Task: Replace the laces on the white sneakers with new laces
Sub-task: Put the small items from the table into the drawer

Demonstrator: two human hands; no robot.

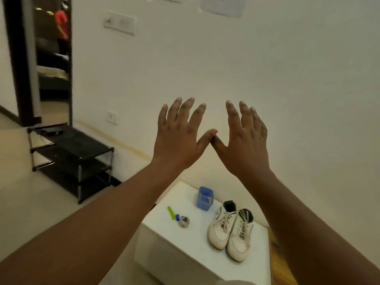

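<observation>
Hands rise in front of the wall, backs to the camera: the left hand (pixel 178 138) and the right hand (pixel 244 140) are both spread, fingers straight and apart, holding nothing, with their thumb tips touching. Below them the white sneakers (pixel 231 229) sit side by side on a white table (pixel 181 251), touching each other, laced, toes toward the camera and heels toward the wall, long axes running near to far. Just beyond them stands a blue container (pixel 204 199). Left of the shoes lie a green piece (pixel 171 212), a small blue piece (pixel 177 217) and a metallic roll (pixel 184 221). A black rack (pixel 72 159) stands by the wall.
</observation>
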